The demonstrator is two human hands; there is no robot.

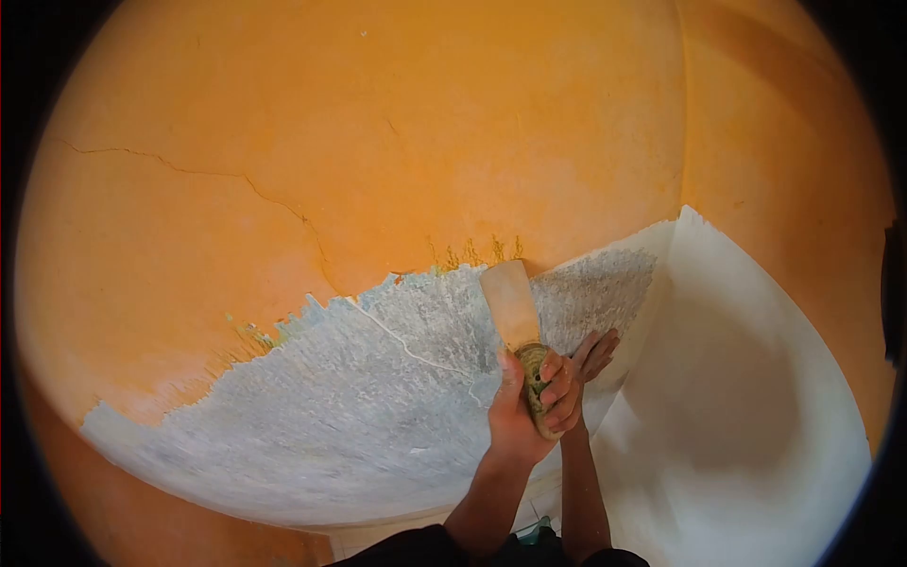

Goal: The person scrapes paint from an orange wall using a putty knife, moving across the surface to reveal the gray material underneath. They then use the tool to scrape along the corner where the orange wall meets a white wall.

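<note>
My left hand is wrapped round the worn handle of a scraper, palm side toward the camera. The wide blade points up, its top edge at the border between orange paint and a grey-white bare patch of wall. Just beyond it, partly hidden behind the left fingers, my right hand lies against the grey patch with its visible fingers stretched out. A pale line runs down the patch, left of the blade.
A long thin crack crosses the orange wall at the left. On the right, a wall corner meets an adjoining wall, whitish below and orange above. Floor tiles and a small green thing show at the bottom.
</note>
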